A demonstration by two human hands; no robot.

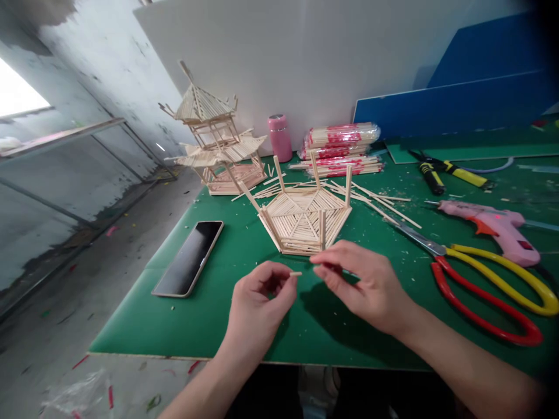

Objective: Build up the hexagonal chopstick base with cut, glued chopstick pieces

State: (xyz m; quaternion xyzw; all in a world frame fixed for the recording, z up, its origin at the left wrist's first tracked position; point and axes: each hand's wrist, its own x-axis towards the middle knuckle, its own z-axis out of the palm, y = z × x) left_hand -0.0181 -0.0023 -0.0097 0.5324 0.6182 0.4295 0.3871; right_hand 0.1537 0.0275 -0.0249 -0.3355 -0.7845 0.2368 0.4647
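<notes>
My left hand [262,299] is closed, pinching a short wooden stick piece [296,274] between thumb and forefinger, just above the table. My right hand [364,282] hovers beside it, with thumb and forefinger slightly apart and nothing visible between them. Right behind both hands stands a six-sided base [301,224] made of wooden sticks. Short stick posts [349,185] rise from its corners, one of them leaning outward at the left. The right fingertips are near its front edge; whether they touch it I cannot tell.
A stick pagoda [209,139] stands at the back left, beside a pink bottle [280,138] and wrapped stick bundles [340,142]. Loose sticks [388,203] lie behind the base. A phone [190,259] is left; scissors [441,250], a glue gun [493,224] and pliers [454,170] are right.
</notes>
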